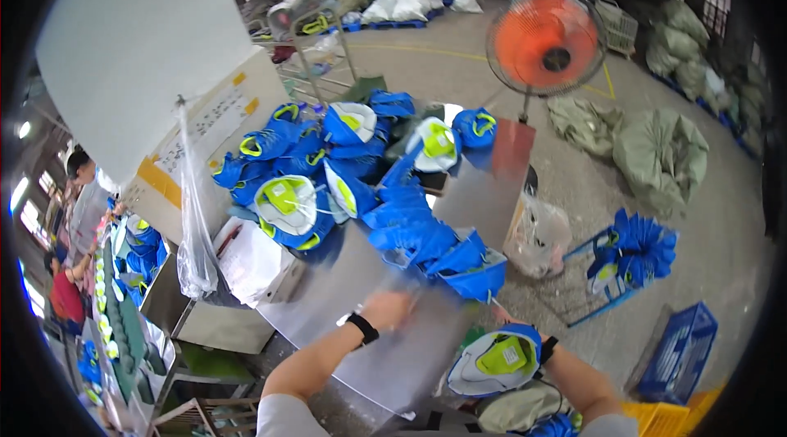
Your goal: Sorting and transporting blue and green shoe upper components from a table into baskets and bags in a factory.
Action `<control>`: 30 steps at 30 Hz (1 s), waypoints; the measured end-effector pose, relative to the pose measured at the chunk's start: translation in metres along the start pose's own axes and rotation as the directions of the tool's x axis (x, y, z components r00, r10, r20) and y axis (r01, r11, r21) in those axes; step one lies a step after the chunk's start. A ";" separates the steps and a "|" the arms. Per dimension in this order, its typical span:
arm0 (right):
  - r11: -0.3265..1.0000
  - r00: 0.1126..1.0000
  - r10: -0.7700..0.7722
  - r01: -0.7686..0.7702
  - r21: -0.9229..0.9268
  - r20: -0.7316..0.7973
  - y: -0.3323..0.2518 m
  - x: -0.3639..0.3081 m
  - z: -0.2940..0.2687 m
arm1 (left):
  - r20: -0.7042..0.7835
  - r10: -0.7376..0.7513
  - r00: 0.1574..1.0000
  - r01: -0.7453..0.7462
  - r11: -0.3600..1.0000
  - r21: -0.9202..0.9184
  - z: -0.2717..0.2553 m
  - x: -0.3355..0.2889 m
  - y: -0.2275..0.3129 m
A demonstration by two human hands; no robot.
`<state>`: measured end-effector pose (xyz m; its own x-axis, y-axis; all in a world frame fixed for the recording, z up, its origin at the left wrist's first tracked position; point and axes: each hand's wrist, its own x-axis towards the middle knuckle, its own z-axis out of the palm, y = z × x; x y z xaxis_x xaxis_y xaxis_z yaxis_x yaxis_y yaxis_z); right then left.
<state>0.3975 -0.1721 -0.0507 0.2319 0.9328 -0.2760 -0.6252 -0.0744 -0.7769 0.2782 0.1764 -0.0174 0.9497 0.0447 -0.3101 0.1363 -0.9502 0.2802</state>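
My left hand (388, 311), with a black band at its wrist, is over the grey metal tabletop (352, 273). Motion smears its fingers, so their pose cannot be told. At the table's right edge my right hand (510, 320) grips a blue shoe upper (498, 361) with a white inside and a lime-green lining. The upper partly hides that hand. Just beyond both hands lies a row of overlapping blue shoe uppers (418, 232). Farther back is a heap of more blue uppers (283, 142), some turned with white and lime insides up.
A white box (256, 261) and hanging clear plastic (193, 216) stand at the left. An orange fan (545, 43) is beyond the table. On the right are a rack of blue uppers (631, 252), a blue crate (679, 353) and green sacks (660, 158). People work at far left.
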 end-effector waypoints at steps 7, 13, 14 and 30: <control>0.994 0.994 -0.011 0.023 0.111 -0.111 0.020 0.049 0.023 | -0.566 -0.377 0.733 0.423 0.904 -0.055 -0.149 0.034 -0.129; 0.999 0.985 -0.019 0.025 0.036 -0.170 0.039 0.017 0.023 | -0.297 -0.310 0.903 0.331 0.944 0.020 -0.098 0.082 -0.171; 0.988 0.999 -0.047 0.048 -0.149 0.015 0.038 0.012 0.022 | -0.249 -0.378 0.891 0.384 0.923 -0.027 -0.089 0.086 -0.169; 0.919 0.900 -0.020 0.188 0.347 -0.435 0.018 0.043 -0.009 | -0.758 -0.360 0.544 0.199 0.933 -0.300 -0.148 0.048 -0.090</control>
<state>0.4023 -0.1368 -0.0816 0.5450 0.6881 -0.4791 -0.7897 0.2292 -0.5691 0.3534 0.3097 0.0766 0.6817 0.5999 0.4187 0.4011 -0.7851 0.4719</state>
